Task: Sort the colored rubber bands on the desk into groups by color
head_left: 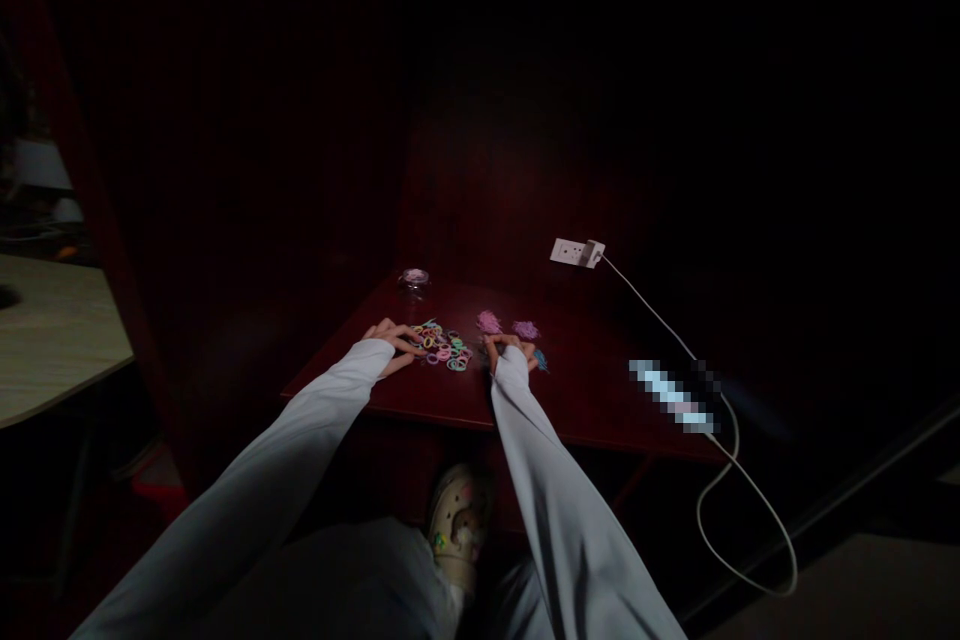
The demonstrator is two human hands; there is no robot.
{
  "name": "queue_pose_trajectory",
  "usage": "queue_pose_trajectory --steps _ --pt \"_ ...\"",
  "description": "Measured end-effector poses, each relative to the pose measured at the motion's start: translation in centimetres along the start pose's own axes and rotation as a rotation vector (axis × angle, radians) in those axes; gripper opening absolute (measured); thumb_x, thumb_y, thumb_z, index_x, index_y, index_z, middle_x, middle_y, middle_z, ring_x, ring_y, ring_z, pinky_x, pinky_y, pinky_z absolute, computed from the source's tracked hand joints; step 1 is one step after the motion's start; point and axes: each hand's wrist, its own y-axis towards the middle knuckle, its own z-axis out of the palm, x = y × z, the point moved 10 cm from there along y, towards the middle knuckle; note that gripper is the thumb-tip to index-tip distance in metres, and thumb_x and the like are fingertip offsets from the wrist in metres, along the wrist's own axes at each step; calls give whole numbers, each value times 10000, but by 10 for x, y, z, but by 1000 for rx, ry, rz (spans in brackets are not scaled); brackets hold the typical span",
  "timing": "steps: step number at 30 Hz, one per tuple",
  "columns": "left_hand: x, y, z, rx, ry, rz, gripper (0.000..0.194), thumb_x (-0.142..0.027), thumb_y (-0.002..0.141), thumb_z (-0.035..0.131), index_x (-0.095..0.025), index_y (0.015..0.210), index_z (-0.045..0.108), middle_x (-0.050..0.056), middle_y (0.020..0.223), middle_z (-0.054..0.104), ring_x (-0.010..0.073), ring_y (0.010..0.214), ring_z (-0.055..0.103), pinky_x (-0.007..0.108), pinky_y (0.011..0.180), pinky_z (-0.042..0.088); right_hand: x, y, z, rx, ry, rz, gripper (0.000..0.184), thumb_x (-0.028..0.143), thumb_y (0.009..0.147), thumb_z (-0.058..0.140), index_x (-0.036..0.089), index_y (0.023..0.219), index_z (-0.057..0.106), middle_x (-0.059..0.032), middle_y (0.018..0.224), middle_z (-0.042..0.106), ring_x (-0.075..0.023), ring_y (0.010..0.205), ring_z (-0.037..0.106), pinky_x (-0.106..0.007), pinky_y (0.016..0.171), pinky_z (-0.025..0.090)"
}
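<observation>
Worktop point(577, 390) of dark red finish stands against a similarly dark back panel; lighting is dim throughout. Loose pile of small coloured rings point(444, 348) lies on it between the two hands, set towards the front edge, with pink, green, yellow and purple among the colours. Left hand point(391, 340) rests at the left side of the pile, fingers extended and slightly spread at the outer rings; its grip is open. Right hand point(501, 343) is on the far side of the pile, just beside it, with fingers bent and thumb and forefinger close together. Whether that grip holds anything cannot be told at this size.

Three bundles of fine strands, probably thin bands, lie near the right hand: pink bundle point(489, 322) and purple bundle point(526, 330) beyond it, blue bundle point(541, 360) to its right, partly covered by the hand. Clear round container point(414, 280) stands at the rear left, apart from the pile.

Wall socket point(568, 251) on the back panel carries a white plug point(593, 254). White cable point(651, 298) runs from it down the right side, looping below the worktop edge and rising to a pixelated bright item point(671, 397). Beige shoe point(457, 520) shows below the front edge, between the grey sleeves point(547, 480).
</observation>
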Motion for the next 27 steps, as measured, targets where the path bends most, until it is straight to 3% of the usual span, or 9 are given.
queue_pose_trajectory --steps 4,7,14,20,27 --pt "1 1 2 7 -30 -6 286 -274 940 669 -409 1077 882 -16 1284 790 252 1095 578 391 996 448 -27 8 -26 -49 -82 68 307 420 1019 601 233 945 833 -119 1225 750 -355 1202 488 -444 968 290" --pt "2 1 2 2 -39 5 273 -272 940 680 -387 1080 884 -11 1271 797 248 1087 583 394 1018 450 -32 11 -29 -48 -104 62 339 447 1019 588 237 922 836 -128 1226 746 -366 1209 487 -454 970 298" --pt "3 2 -2 -10 -101 28 312 -265 956 645 -363 1150 869 12 1260 803 262 1106 606 429 1052 471 -33 10 -27 -94 -114 63 402 472 1052 537 222 930 828 -142 1164 758 -361 1188 530 -450 952 339" --pt "17 6 -10 -83 -178 -47 298 -316 998 596 -318 1120 868 24 1252 802 251 1112 625 418 1082 473 -25 14 -22 14 -54 63 211 404 922 690 249 863 820 -107 1216 753 -350 1199 482 -427 949 306" --pt "30 9 -8 -114 -217 -76 294 -336 1002 584 -284 1086 861 37 1239 800 247 1152 642 421 1105 462 -22 14 -31 -19 -32 106 201 358 927 701 230 1027 819 -98 1203 754 -315 1183 469 -409 939 281"
